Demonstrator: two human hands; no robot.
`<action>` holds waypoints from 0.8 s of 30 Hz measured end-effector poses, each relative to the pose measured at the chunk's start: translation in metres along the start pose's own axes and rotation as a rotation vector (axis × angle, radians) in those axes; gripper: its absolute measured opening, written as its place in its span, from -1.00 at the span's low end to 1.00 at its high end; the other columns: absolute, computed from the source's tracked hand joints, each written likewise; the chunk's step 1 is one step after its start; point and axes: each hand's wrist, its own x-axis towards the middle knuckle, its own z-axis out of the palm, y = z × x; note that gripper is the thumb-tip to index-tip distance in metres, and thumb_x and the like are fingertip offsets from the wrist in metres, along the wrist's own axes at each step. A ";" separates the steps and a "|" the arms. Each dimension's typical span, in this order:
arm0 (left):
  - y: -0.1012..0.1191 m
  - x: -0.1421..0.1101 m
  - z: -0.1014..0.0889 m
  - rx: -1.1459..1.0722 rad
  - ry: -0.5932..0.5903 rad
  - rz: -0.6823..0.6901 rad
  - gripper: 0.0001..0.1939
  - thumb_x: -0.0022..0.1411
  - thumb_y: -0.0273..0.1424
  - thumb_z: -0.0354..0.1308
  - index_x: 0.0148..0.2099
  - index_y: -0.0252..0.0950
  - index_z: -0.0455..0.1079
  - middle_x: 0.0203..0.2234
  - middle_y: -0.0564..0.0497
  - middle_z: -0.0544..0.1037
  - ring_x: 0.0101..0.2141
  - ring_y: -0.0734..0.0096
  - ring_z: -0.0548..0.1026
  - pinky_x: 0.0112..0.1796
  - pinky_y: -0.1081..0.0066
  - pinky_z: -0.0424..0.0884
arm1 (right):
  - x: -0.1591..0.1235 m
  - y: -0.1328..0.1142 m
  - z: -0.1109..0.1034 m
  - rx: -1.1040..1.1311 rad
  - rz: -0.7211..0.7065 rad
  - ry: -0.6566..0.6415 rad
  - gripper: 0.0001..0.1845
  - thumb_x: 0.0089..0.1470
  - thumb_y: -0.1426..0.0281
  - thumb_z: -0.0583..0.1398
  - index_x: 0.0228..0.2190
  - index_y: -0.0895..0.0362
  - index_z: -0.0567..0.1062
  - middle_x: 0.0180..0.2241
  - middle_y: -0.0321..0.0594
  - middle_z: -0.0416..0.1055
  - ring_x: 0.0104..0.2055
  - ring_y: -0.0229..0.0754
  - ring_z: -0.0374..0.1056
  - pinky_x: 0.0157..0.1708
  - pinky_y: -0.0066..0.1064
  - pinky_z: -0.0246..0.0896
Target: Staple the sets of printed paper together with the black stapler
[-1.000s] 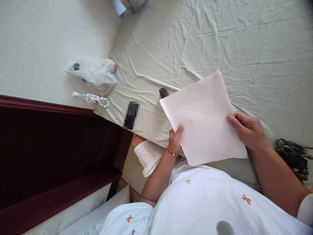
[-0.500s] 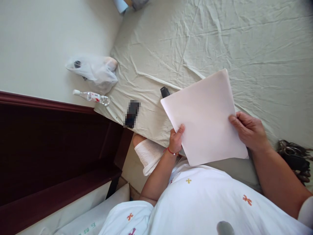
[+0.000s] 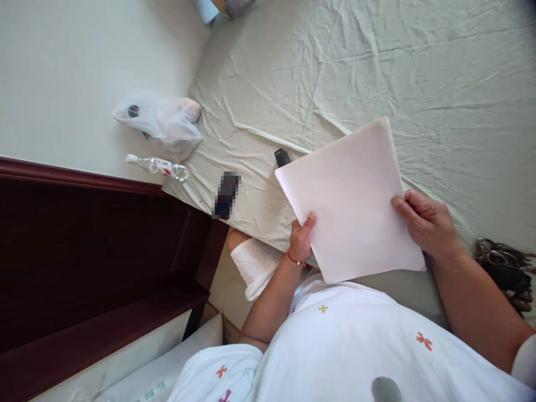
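A stack of white paper (image 3: 352, 206) is held tilted above the sheet-covered surface, close to my body. My left hand (image 3: 301, 239), with a red string bracelet at the wrist, grips its left edge with the thumb on top. At the right edge, my right hand (image 3: 427, 220) pinches the stack, thumb over the top sheet. The fingers under the paper are hidden on both sides. Just past the stack's upper left corner, a black stapler-like object (image 3: 282, 157) lies partly covered by the paper.
A blurred-out dark flat object (image 3: 226, 195) lies on the pale wrinkled sheet (image 3: 268, 84). To its left are a clear bottle (image 3: 161, 166) and a white plastic bag (image 3: 167, 125). Dark tangled items (image 3: 505, 271) sit by my right forearm. A dark red wooden panel (image 3: 84, 251) stands at left.
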 end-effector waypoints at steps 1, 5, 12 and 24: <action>0.000 0.000 0.000 -0.001 0.001 0.000 -0.49 0.00 -0.02 0.50 -0.12 -0.28 0.65 -0.13 -0.09 0.71 0.02 0.12 0.64 0.10 0.22 0.56 | 0.000 0.000 0.000 -0.001 -0.004 0.002 -0.54 0.23 -0.08 0.26 -0.39 0.06 0.50 -0.50 -0.36 0.23 -0.52 -0.32 0.05 -0.60 -0.46 -0.03; 0.000 0.000 0.000 -0.002 0.002 -0.006 -0.47 -0.02 -0.02 0.51 -0.11 -0.28 0.64 -0.11 -0.08 0.70 0.04 0.11 0.63 0.10 0.21 0.55 | 0.000 0.000 0.001 -0.010 -0.008 0.012 -0.53 0.22 -0.09 0.26 -0.40 0.06 0.50 -0.49 -0.35 0.23 -0.50 -0.30 0.06 -0.59 -0.47 -0.03; 0.006 0.000 0.002 -0.005 -0.005 -0.018 -0.47 -0.05 -0.03 0.52 -0.13 -0.29 0.64 -0.14 -0.09 0.71 0.01 0.11 0.64 0.10 0.20 0.55 | 0.000 0.002 0.000 0.008 -0.015 0.001 -0.56 0.24 -0.05 0.26 -0.39 0.07 0.50 -0.48 -0.35 0.24 -0.47 -0.31 0.08 -0.56 -0.47 -0.01; 0.020 0.008 0.003 -0.103 0.032 -0.018 -0.37 -0.06 0.06 0.50 -0.11 -0.33 0.61 -0.10 -0.14 0.70 0.05 0.07 0.62 0.15 0.19 0.50 | 0.001 0.010 -0.003 -0.012 -0.018 -0.044 -0.53 0.24 -0.07 0.24 -0.39 0.07 0.47 -0.49 -0.37 0.19 -0.48 -0.31 0.07 -0.57 -0.46 -0.03</action>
